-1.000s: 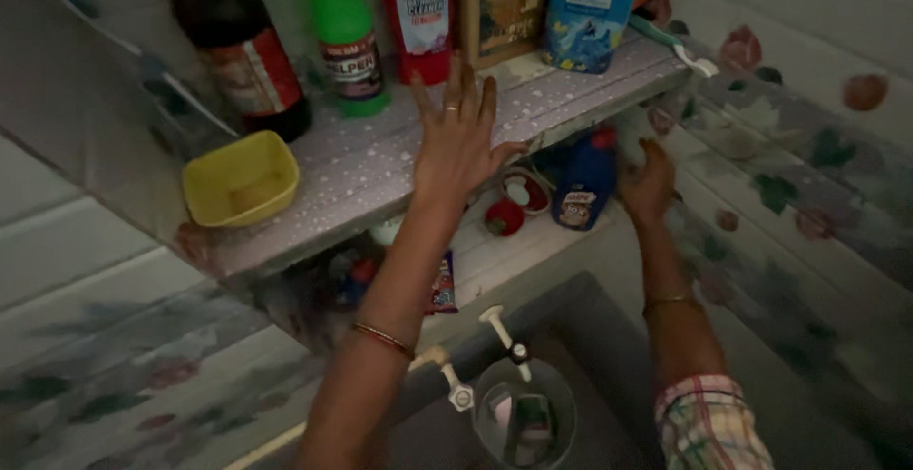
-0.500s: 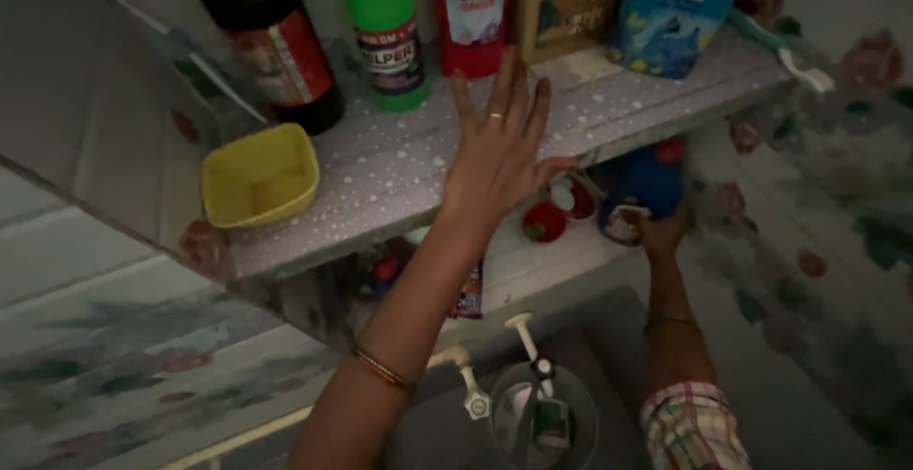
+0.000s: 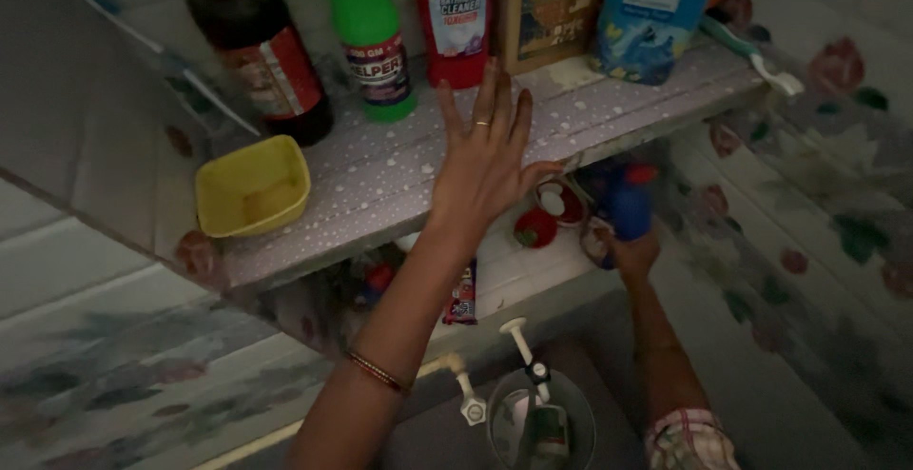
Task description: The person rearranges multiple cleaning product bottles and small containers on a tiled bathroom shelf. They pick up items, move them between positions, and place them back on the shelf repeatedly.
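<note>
Left hand (image 3: 485, 161) shifted up-frame, spread flat on shelf (image 3: 380, 185); right hand (image 3: 632, 246) now gripping blue bottle (image 3: 628, 205) below.

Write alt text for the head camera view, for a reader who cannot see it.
A person's left hand rests flat on a dotted shelf while the right hand grips a blue bottle on the lower shelf. Cleaning bottles and a yellow dish stand above; taps show below.
</note>
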